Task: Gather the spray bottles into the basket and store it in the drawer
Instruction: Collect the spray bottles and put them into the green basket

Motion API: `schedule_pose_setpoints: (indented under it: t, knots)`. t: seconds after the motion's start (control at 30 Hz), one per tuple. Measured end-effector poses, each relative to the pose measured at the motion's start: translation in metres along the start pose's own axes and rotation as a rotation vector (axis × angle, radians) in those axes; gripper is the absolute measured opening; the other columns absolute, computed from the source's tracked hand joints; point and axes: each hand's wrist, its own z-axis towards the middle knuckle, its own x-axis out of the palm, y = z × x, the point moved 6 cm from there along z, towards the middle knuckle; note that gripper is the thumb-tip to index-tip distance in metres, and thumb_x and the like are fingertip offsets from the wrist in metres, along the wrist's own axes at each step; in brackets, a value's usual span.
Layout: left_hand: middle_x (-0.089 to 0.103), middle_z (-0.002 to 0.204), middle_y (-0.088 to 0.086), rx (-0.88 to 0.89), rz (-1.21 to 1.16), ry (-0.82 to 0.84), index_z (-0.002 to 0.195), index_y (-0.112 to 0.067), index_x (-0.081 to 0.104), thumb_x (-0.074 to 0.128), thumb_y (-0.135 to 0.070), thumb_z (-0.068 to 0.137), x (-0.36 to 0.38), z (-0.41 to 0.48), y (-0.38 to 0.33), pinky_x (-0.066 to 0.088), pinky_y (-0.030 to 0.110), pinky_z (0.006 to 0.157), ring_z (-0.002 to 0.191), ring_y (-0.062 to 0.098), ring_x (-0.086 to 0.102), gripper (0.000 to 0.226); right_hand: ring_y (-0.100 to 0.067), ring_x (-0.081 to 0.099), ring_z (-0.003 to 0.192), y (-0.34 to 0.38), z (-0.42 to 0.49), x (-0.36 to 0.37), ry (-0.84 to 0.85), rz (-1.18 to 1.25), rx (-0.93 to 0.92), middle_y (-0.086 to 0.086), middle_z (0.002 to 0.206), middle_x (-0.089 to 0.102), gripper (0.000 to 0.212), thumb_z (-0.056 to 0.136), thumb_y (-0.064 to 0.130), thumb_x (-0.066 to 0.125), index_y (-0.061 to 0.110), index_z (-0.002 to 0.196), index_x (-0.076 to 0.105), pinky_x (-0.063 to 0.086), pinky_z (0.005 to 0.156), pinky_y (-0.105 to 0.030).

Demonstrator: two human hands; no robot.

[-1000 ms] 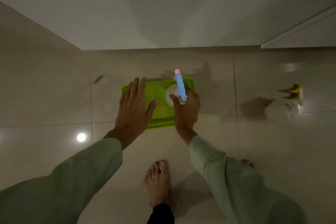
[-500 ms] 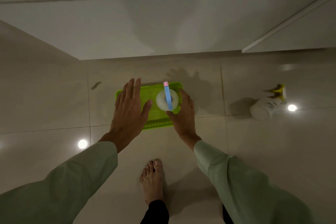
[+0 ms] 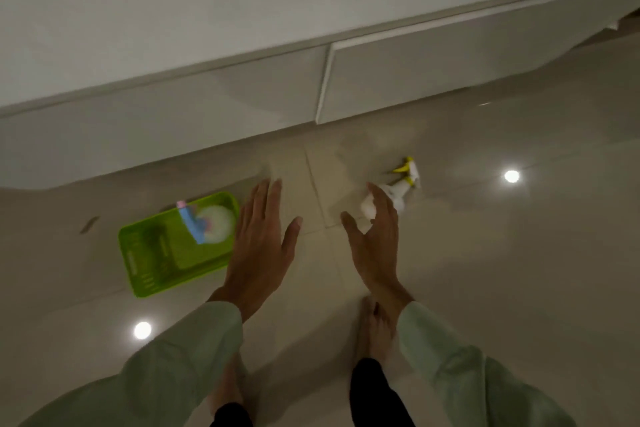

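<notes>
A bright green basket point(image 3: 156, 260) sits on the tiled floor at the left. Inside its far right corner stands a white spray bottle with a blue and pink trigger head point(image 3: 207, 224). A second white spray bottle with a yellow trigger head point(image 3: 401, 189) lies on the floor to the right. My left hand point(image 3: 261, 246) hovers open just right of the basket, holding nothing. My right hand point(image 3: 375, 239) is open with fingers spread, just in front of the yellow-headed bottle and partly hiding its base.
White cabinet drawer fronts point(image 3: 433, 69) run across the far side, shut, with a seam between two of them. Glossy floor tiles show bright light reflections point(image 3: 142, 329). My bare feet point(image 3: 375, 329) stand below the hands. A small dark mark point(image 3: 89, 224) lies left of the basket.
My right hand let go of the blue-headed bottle, which now stands in the basket. Both hands moved right, off the basket, toward the yellow-headed bottle. The view swung right.
</notes>
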Motion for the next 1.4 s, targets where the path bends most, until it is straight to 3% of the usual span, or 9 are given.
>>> schedule_pose_setpoints:
  t: [0.33, 0.4, 0.53, 0.63, 0.73, 0.93, 1.13, 1.3, 1.4]
  knots:
    - [0.014, 0.166, 0.008, 0.007, -0.004, 0.150, 0.157, -0.019, 0.011, 0.040, -0.045, 0.101, 0.140, 0.085, -0.078, 0.016, 0.043, 0.125, 0.153, 0.023, 0.011, 0.069, -0.026, 0.051, 0.129, -0.165, 0.115, -0.046, -0.052, 0.172, 0.574, -0.005, 0.141, 0.051, 0.078, 0.085, 0.051, 0.073, 0.016, 0.146, 0.040, 0.044, 0.100, -0.040]
    - [0.015, 0.165, 0.008, 0.022, 0.015, 0.153, 0.157, -0.018, 0.012, 0.039, -0.046, 0.100, 0.159, 0.099, -0.077, 0.014, 0.042, 0.125, 0.154, 0.024, 0.011, 0.069, -0.024, 0.054, 0.112, -0.185, 0.136, -0.033, 0.006, 0.294, 0.697, -0.001, 0.127, 0.053, 0.064, 0.087, 0.053, 0.069, 0.018, 0.136, 0.047, 0.044, 0.084, -0.035]
    - [0.013, 0.166, 0.008, 0.000, 0.022, 0.153, 0.157, -0.018, 0.011, 0.039, -0.047, 0.100, 0.176, 0.115, -0.059, 0.013, 0.041, 0.125, 0.154, 0.023, 0.010, 0.070, -0.024, 0.067, 0.100, -0.201, 0.163, -0.007, 0.107, 0.488, 0.811, -0.003, 0.114, 0.069, 0.017, 0.090, 0.044, 0.069, 0.029, 0.095, 0.062, 0.052, 0.078, -0.035]
    - [0.010, 0.167, 0.006, -0.022, 0.041, 0.166, 0.158, -0.020, 0.008, 0.036, -0.049, 0.100, 0.179, 0.111, -0.037, 0.011, 0.041, 0.124, 0.154, 0.022, 0.008, 0.070, -0.018, 0.065, 0.075, -0.204, 0.172, 0.006, 0.053, 0.584, 0.847, -0.001, 0.095, 0.067, 0.019, 0.084, 0.025, 0.076, 0.026, 0.094, 0.060, 0.047, 0.057, -0.027]
    - [0.009, 0.167, 0.005, -0.048, 0.050, 0.166, 0.158, -0.022, 0.007, 0.035, -0.050, 0.100, 0.171, 0.097, -0.017, 0.011, 0.041, 0.124, 0.154, 0.022, 0.008, 0.069, -0.020, 0.064, 0.066, -0.196, 0.171, 0.014, 0.054, 0.645, 0.860, -0.003, 0.084, 0.065, 0.022, 0.083, 0.011, 0.074, 0.016, 0.101, 0.063, 0.049, 0.053, -0.026]
    - [0.013, 0.166, 0.005, -0.095, 0.030, 0.087, 0.157, -0.021, 0.010, 0.039, -0.046, 0.100, 0.113, 0.056, -0.005, 0.015, 0.042, 0.124, 0.153, 0.023, 0.012, 0.069, -0.019, 0.067, 0.061, -0.132, 0.130, 0.007, 0.175, 0.656, 0.746, -0.003, 0.078, 0.069, 0.015, 0.075, 0.006, 0.076, 0.016, 0.083, 0.068, 0.054, 0.052, -0.027]
    - [0.021, 0.163, 0.012, -0.193, -0.035, -0.027, 0.156, -0.013, 0.018, 0.044, -0.043, 0.099, 0.019, -0.004, 0.009, 0.021, 0.044, 0.123, 0.151, 0.029, 0.019, 0.069, -0.018, 0.068, 0.089, -0.024, 0.053, 0.000, 0.227, 0.643, 0.515, -0.003, 0.100, 0.073, 0.041, 0.078, 0.004, 0.077, 0.006, 0.116, 0.063, 0.053, 0.078, -0.035]
    - [0.024, 0.163, 0.012, -0.190, -0.117, -0.140, 0.154, -0.009, 0.023, 0.051, -0.036, 0.099, -0.058, -0.062, 0.045, 0.024, 0.045, 0.122, 0.151, 0.028, 0.022, 0.068, -0.021, 0.065, 0.096, 0.065, -0.021, 0.023, 0.323, 0.549, 0.351, -0.011, 0.107, 0.069, 0.032, 0.084, 0.018, 0.074, 0.017, 0.114, 0.062, 0.053, 0.088, -0.042]
    - [0.025, 0.162, 0.010, -0.248, -0.140, -0.172, 0.155, -0.012, 0.021, 0.050, -0.037, 0.099, -0.094, -0.104, 0.086, 0.024, 0.044, 0.122, 0.152, 0.026, 0.020, 0.068, -0.020, 0.065, 0.102, 0.111, -0.070, 0.049, 0.372, 0.546, 0.277, -0.017, 0.118, 0.068, 0.037, 0.082, 0.023, 0.070, 0.012, 0.117, 0.061, 0.050, 0.085, -0.034]
